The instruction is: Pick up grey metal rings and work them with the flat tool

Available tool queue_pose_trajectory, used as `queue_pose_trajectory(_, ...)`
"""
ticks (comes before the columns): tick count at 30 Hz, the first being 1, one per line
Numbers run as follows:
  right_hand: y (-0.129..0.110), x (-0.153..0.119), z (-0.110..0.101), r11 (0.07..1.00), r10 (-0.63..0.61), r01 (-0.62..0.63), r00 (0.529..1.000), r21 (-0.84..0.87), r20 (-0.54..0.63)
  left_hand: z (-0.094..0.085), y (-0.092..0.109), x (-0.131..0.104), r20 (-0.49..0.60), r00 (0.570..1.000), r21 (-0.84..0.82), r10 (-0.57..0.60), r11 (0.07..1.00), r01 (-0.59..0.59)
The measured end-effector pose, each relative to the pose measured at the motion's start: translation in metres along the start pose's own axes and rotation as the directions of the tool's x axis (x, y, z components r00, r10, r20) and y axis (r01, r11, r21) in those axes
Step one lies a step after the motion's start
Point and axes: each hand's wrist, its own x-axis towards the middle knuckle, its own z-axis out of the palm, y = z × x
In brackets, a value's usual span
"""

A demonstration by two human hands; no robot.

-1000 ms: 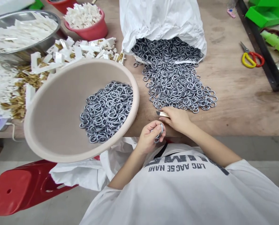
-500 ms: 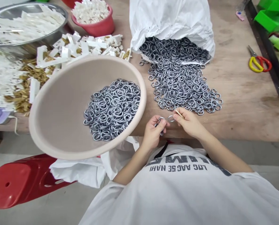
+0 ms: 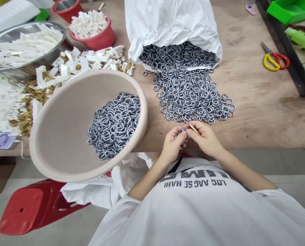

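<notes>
Near the table's front edge, my left hand is closed around several grey metal rings. My right hand pinches a thin pale stick, and its fingertips meet the left hand's at the rings. Whether the right fingers also grip a ring is hard to see. Just beyond both hands spreads a heap of loose grey rings, spilling from the mouth of a white sack. To the left, a large beige basin holds a pile of similar rings.
Scissors with red and yellow handles lie at the right, beside a dark rail and a green bin. White and brown pieces, a steel bowl and a red tub crowd the left. Below stands a red stool.
My hands have come together; the ring that was between them is now at the left hand's rings. The view has shifted, so the basin and sack appear further left.
</notes>
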Motion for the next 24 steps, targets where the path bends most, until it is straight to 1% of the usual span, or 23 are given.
queue_pose_trajectory(3,-0.002,-0.003,-0.005,0.993,-0.061,0.062,0.998,-0.097,0.02,0.001,-0.001,0.0,0.011,0.999,-0.064,-0.044,0.997,0.045)
queue_pose_trajectory(4,-0.003,-0.004,-0.006,0.992,-0.071,0.073,0.997,-0.104,0.025,0.002,-0.001,0.0,0.016,0.998,-0.078,-0.057,0.995,0.058)
queue_pose_trajectory(6,-0.004,-0.005,-0.006,0.998,-0.051,0.053,0.997,-0.04,0.056,0.004,0.001,-0.001,0.023,0.997,-0.1,-0.075,0.992,0.077)
queue_pose_trajectory(8,-0.005,-0.007,-0.005,0.999,-0.006,0.003,0.997,0.052,0.073,0.005,0.003,-0.003,0.033,0.997,-0.083,-0.065,0.994,0.067)
queue_pose_trajectory(10,-0.004,-0.008,-0.003,0.999,-0.009,0.008,1.0,0.051,0.019,0.005,0.004,-0.004,0.043,0.999,-0.028,-0.027,0.999,0.028)
queue_pose_trajectory(11,-0.004,-0.008,-0.003,0.999,-0.039,0.039,0.999,-0.003,-0.026,0.005,0.004,-0.005,0.046,0.999,0.003,-0.006,1.0,0.006)
queue_pose_trajectory(13,-0.003,-0.009,-0.002,0.977,-0.14,0.123,0.986,-0.176,-0.091,0.004,0.004,-0.006,0.041,0.999,0.057,0.029,0.998,-0.031)
queue_pose_trajectory(15,-0.002,-0.01,-0.002,0.927,-0.228,0.187,0.969,-0.325,-0.092,0.002,0.003,-0.007,0.029,0.998,0.092,0.055,0.994,-0.057)
queue_pose_trajectory(16,-0.002,-0.01,-0.002,0.907,-0.251,0.208,0.965,-0.366,-0.075,0.001,0.002,-0.007,0.026,0.997,0.101,0.069,0.992,-0.072)
queue_pose_trajectory(20,-0.003,-0.01,0.001,0.883,-0.274,0.245,0.962,-0.4,-0.016,-0.003,0.0,-0.007,0.025,0.993,0.077,0.117,0.99,-0.119)
queue_pose_trajectory(24,-0.003,-0.01,0.006,0.881,-0.27,0.236,0.962,-0.41,-0.027,-0.006,-0.001,-0.008,0.047,0.993,0.034,0.11,0.993,-0.111)
